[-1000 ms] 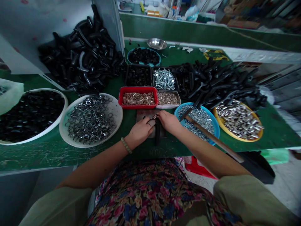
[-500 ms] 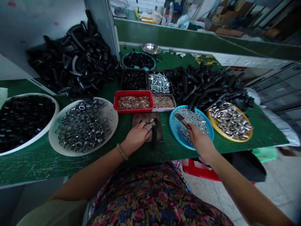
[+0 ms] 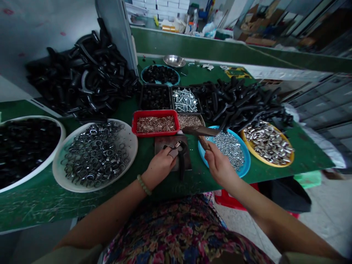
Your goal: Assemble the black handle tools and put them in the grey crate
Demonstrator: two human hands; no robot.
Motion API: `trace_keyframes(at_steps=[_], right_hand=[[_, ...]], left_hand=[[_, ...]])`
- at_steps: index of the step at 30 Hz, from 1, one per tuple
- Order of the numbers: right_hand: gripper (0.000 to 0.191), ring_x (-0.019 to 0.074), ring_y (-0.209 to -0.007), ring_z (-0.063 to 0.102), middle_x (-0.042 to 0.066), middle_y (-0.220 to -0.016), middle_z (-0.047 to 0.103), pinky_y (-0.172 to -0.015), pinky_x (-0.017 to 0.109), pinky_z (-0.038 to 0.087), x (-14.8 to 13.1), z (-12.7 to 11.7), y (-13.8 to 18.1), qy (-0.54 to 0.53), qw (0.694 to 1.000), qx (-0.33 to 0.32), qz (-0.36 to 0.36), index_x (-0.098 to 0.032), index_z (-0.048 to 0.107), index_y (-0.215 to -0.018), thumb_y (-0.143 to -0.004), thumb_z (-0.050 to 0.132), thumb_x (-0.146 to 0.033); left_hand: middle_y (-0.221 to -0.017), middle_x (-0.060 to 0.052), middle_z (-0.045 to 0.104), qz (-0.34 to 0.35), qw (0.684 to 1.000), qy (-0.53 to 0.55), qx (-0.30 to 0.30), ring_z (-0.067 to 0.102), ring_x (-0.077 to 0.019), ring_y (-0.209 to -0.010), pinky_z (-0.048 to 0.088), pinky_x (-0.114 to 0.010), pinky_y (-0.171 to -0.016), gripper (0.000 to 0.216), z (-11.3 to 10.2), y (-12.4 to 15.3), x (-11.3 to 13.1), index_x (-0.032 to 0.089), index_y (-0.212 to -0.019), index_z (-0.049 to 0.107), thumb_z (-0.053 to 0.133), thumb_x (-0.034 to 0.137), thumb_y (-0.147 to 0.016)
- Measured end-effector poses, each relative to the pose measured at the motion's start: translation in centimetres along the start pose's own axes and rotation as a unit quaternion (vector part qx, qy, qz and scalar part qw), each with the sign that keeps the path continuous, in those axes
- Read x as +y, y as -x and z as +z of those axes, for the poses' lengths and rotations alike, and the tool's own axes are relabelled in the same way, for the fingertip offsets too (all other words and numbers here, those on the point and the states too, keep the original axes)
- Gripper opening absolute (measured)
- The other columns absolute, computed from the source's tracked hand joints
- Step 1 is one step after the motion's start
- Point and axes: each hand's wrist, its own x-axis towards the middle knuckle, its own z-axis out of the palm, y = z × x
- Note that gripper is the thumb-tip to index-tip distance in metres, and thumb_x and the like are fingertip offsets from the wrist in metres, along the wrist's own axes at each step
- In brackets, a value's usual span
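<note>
My right hand (image 3: 222, 167) is closed round the wooden handle of a hammer (image 3: 200, 131). Its dark head is raised above the near edge of the parts trays and the left rim of the blue tray. My left hand (image 3: 160, 165) pinches a small shiny metal piece (image 3: 178, 144) against a black handle-like part (image 3: 182, 167) with a rounded end. That part lies on a flat metal plate (image 3: 161, 142) on the green table. The fingers partly hide the metal piece, so its exact kind is unclear.
Around the plate stand a red tray (image 3: 134, 124) of copper-coloured rivets, a blue tray (image 3: 249, 161) of small silver parts, a yellow tray (image 3: 286, 165) of metal sleeves and a white tray (image 3: 59, 176) of rings. Black parts (image 3: 90, 73) are heaped behind, with screws (image 3: 185, 101) in a box.
My right hand has swung the hammer left, from over the blue tray toward the plate, and its head has turned sideways. My left hand stays at the black part.
</note>
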Motion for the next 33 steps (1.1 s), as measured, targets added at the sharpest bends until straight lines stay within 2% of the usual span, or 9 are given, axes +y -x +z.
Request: trace_keyframes(at_steps=[5, 8, 10, 13, 15, 18, 26, 30, 33], right_hand=[[0.038, 0.0244, -0.078, 0.069, 0.011, -0.092, 0.072, -0.066, 0.033, 0.05, -0.8, -0.5, 0.5, 0.0, 0.999, -0.04, -0.013, -0.017, 0.054, -0.123, -0.1, 0.031, -0.035], [0.043, 0.0225, -0.085, 0.068, 0.011, -0.101, 0.071, -0.071, 0.032, 0.051, -1.3, -0.4, 2.0, -0.046, 0.998, 0.014, -0.04, -0.017, 0.047, -0.134, -0.1, 0.029, -0.037], [0.042, 0.0227, -0.083, 0.069, 0.011, -0.097, 0.071, -0.07, 0.031, 0.05, -1.3, 0.2, 2.7, -0.026, 0.999, -0.025, -0.03, -0.018, 0.05, -0.13, -0.099, 0.03, -0.038], [0.039, 0.0239, -0.077, 0.069, 0.01, -0.09, 0.072, -0.067, 0.031, 0.049, -1.1, 1.1, 2.9, 0.008, 0.996, -0.088, 0.001, -0.019, 0.055, -0.123, -0.098, 0.031, -0.038], [0.04, 0.0237, -0.079, 0.068, 0.01, -0.096, 0.071, -0.069, 0.032, 0.049, -0.8, 1.2, 3.0, -0.024, 0.999, -0.046, 0.002, -0.018, 0.052, -0.126, -0.099, 0.03, -0.037], [0.039, 0.0226, -0.083, 0.067, 0.01, -0.098, 0.07, -0.073, 0.033, 0.05, -0.1, 1.0, 3.8, -0.086, 0.996, 0.032, -0.008, -0.017, 0.052, -0.124, -0.098, 0.03, -0.037], [0.015, 0.0189, -0.072, 0.061, 0.005, -0.08, 0.066, -0.064, 0.027, 0.045, 0.6, 4.5, 7.7, -0.144, 0.983, -0.106, -0.042, -0.02, 0.055, -0.091, -0.091, 0.05, -0.034], [0.013, 0.0178, -0.07, 0.06, 0.004, -0.077, 0.063, -0.061, 0.026, 0.042, 0.0, 6.3, 7.2, -0.16, 0.977, -0.122, -0.063, -0.02, 0.052, -0.089, -0.093, 0.049, -0.033], [0.013, 0.0175, -0.069, 0.06, 0.003, -0.076, 0.062, -0.061, 0.026, 0.041, -0.1, 6.8, 6.5, -0.176, 0.976, -0.11, -0.063, -0.021, 0.05, -0.089, -0.094, 0.048, -0.033]], left_hand=[[-0.106, -0.01, 0.061, -0.039, 0.998, 0.041, 0.006, 0.06, -0.0222, -0.093, 0.051, -0.035, -0.086, 0.032, -1.7, 0.8, -0.1, 0.015, -0.123, 0.056, 0.049, 0.027, -0.093], [-0.113, -0.01, 0.062, -0.089, 0.986, 0.083, 0.114, 0.059, -0.0221, -0.102, 0.047, -0.035, -0.092, 0.036, -5.0, -1.0, -1.8, 0.016, -0.125, 0.054, 0.047, 0.034, -0.095], [-0.114, -0.01, 0.064, -0.101, 0.976, 0.067, 0.18, 0.057, -0.0229, -0.107, 0.042, -0.037, -0.097, 0.033, -6.8, -4.3, -3.0, 0.016, -0.119, 0.059, 0.044, 0.033, -0.096], [-0.101, -0.01, 0.069, -0.043, 0.995, 0.004, 0.089, 0.056, -0.0237, -0.101, 0.04, -0.04, -0.094, 0.027, -6.8, -11.2, -3.3, 0.016, -0.099, 0.069, 0.046, 0.028, -0.094], [-0.101, -0.011, 0.069, -0.018, 0.999, -0.039, -0.008, 0.056, -0.0253, -0.102, 0.038, -0.041, -0.091, 0.022, -5.5, -15.4, -2.6, 0.016, -0.093, 0.072, 0.05, 0.019, -0.09], [-0.099, -0.016, 0.07, -0.019, 0.996, -0.072, -0.055, 0.056, -0.0283, -0.104, 0.035, -0.045, -0.091, 0.023, -3.2, -18.9, -1.3, 0.012, -0.087, 0.073, 0.05, 0.009, -0.086], [-0.1, -0.017, 0.068, -0.01, 0.999, -0.043, -0.025, 0.062, -0.0248, -0.095, 0.043, -0.039, -0.086, 0.024, -2.6, -19.2, -1.6, 0.008, -0.098, 0.068, 0.047, 0.015, -0.09], [-0.094, -0.012, 0.069, -0.023, 1.0, -0.015, -0.001, 0.064, -0.0189, -0.088, 0.047, -0.032, -0.084, 0.022, -4.1, -19.7, -2.3, 0.009, -0.1, 0.065, 0.047, 0.017, -0.091], [-0.095, -0.009, 0.07, -0.048, 0.992, 0.097, 0.06, 0.065, -0.0166, -0.088, 0.049, -0.03, -0.087, 0.017, -6.2, -16.7, -3.3, 0.011, -0.098, 0.065, 0.051, 0.015, -0.088]])
